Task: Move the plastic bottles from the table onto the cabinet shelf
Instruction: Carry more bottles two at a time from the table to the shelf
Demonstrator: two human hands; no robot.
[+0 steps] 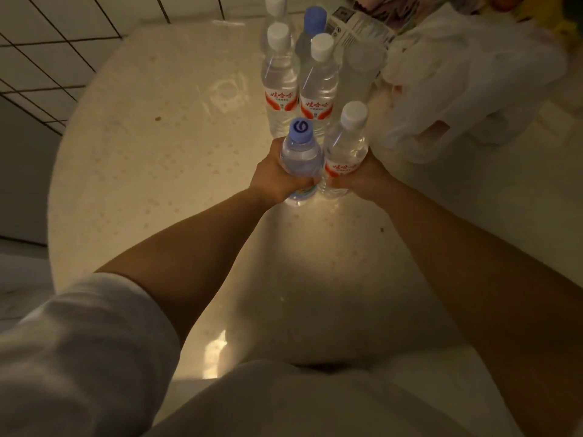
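Observation:
My left hand is wrapped around a clear blue-capped bottle that stands upright on the round table. Right beside it, my right hand grips a white-capped bottle with a red label. The two held bottles touch each other. Behind them stands a cluster of several more bottles: two white-capped red-label ones, a blue-capped one, and others farther back. No cabinet shelf is in view.
A white plastic bag lies crumpled on the table to the right of the bottles. A labelled package leans behind the cluster. A tiled wall rises at the left, beyond the table's edge.

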